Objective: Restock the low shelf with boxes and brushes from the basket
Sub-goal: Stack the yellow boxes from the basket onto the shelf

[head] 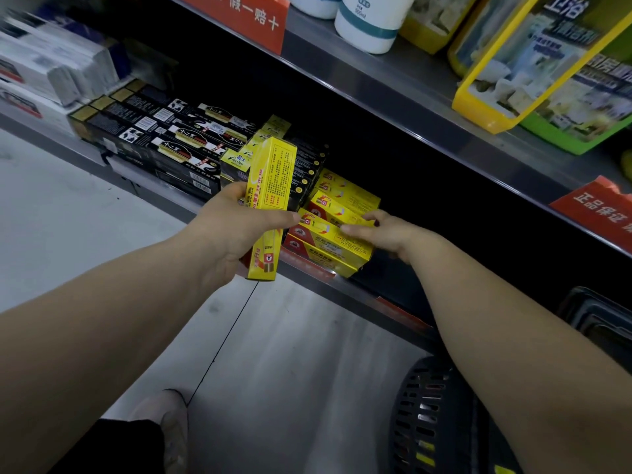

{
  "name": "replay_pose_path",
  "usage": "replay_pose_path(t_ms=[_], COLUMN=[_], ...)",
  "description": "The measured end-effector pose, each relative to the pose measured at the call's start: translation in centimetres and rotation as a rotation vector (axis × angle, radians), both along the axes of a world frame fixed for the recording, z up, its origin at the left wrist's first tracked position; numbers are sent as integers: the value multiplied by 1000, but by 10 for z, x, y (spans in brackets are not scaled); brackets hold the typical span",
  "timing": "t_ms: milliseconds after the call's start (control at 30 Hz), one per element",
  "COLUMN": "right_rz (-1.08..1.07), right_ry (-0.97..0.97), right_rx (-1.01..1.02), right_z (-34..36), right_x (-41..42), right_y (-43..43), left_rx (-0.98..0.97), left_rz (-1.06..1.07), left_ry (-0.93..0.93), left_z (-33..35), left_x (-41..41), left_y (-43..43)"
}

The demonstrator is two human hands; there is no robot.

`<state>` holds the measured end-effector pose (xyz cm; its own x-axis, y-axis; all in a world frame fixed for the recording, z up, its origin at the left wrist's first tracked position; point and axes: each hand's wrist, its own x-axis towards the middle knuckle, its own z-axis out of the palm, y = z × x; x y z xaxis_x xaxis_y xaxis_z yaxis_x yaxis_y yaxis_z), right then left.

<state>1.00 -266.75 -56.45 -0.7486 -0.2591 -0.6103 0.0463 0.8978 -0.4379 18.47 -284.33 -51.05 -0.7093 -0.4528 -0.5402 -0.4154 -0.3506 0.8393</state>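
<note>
Low shelf (352, 293): yellow boxes (342, 241), blk boxes (164, 138)

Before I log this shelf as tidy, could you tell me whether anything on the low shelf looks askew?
Yes: the stacked yellow boxes by the right hand are fanned at differing angles, and the lowest seems to overhang the shelf edge. The black boxes beside them lie evenly.

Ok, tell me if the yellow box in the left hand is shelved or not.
Not shelved. The left hand grips the yellow box on end, out in front of the low shelf's edge.
</note>
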Motion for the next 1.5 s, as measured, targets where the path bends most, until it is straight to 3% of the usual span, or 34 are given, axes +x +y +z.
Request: replay_pose_path(t_ms=[133,467,600,633,767,867,1000,1100,1267,1500], right_rz=[228,280,352,373,554,697,583,386,56,55], right_ry=[24,80,176,235,289,340,313,336,353,405], right_rx=[110,102,206,149,-423,-452,-424,-316,-225,22], right_z=[-3,-7,9,19,63,74,80,77,55,24], right_x=[3,3,10,12,33,45,27,1,-26,-34], right_y=[-6,-3,-11,-15,-28,-30,-14,10,29,16], left_rx=[1,-32,-24,-52,-225,-295,-429,-437,-440,-455], left_rz=[-12,-28,-51,-69,-257,-400,-367,-221,-192,-237], left_ry=[-13,-28,-27,-41,-102,-68,38,99,80,79], left_z=[-1,-2,1,2,3,5,8,10,7,4], left_x=[1,1,0,1,3,3,1,-2,-5,-8], left_y=[-1,0,2,3,8,13,10,6,10,15])
